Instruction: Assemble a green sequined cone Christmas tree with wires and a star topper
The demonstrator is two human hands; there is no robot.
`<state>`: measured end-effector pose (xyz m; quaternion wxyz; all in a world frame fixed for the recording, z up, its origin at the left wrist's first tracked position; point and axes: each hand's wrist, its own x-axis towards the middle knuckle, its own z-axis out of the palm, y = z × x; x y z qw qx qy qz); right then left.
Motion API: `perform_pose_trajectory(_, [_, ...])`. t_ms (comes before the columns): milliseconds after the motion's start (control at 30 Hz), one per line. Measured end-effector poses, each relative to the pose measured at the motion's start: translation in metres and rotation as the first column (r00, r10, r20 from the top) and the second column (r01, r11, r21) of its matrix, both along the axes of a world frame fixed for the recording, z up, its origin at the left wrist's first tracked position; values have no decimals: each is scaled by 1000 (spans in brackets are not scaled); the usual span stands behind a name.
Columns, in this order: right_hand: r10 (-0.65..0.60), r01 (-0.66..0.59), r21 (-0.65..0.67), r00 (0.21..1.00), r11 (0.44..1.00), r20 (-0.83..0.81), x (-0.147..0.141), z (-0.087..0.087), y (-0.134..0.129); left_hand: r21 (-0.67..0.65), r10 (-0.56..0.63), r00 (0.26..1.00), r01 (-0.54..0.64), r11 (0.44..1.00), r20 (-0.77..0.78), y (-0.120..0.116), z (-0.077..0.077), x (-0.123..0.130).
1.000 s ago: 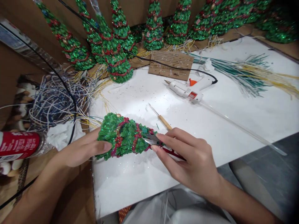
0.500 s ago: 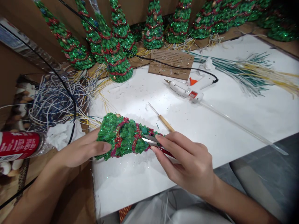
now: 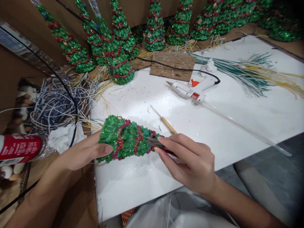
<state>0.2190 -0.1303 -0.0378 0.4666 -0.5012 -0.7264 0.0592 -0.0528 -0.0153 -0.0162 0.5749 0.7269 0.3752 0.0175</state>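
A glittery green cone-shaped tree (image 3: 129, 137) with red garlands lies on its side above the white board, its wide base to the left. My left hand (image 3: 91, 152) grips that base, thumb on the near side. In my right hand (image 3: 187, 158) is a small metal cutting tool (image 3: 152, 142) with red handles, pinched between thumb and fingers. Its tip touches the tree's side near the narrow part. My right hand hides the tree's top and most of the handles.
A wooden-handled awl (image 3: 168, 124) and a white glue gun (image 3: 187, 90) with a long clear stick lie beyond my hands. Behind are a cardboard piece (image 3: 172, 66), wire bundles (image 3: 239, 74) and several standing trees (image 3: 118, 63). A tangled wire heap (image 3: 57, 98) and red-labelled bottle (image 3: 21, 148) sit left.
The cutting tool's blades have turned slightly and look darker against the tree. My right hand has shifted a little; my left hand keeps its hold.
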Motion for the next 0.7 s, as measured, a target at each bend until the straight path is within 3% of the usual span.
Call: perform_pose_trajectory(700, [9, -25, -136, 993, 990, -117, -4, 0, 2, -66, 17, 1000, -17, 998, 1, 0, 3, 2])
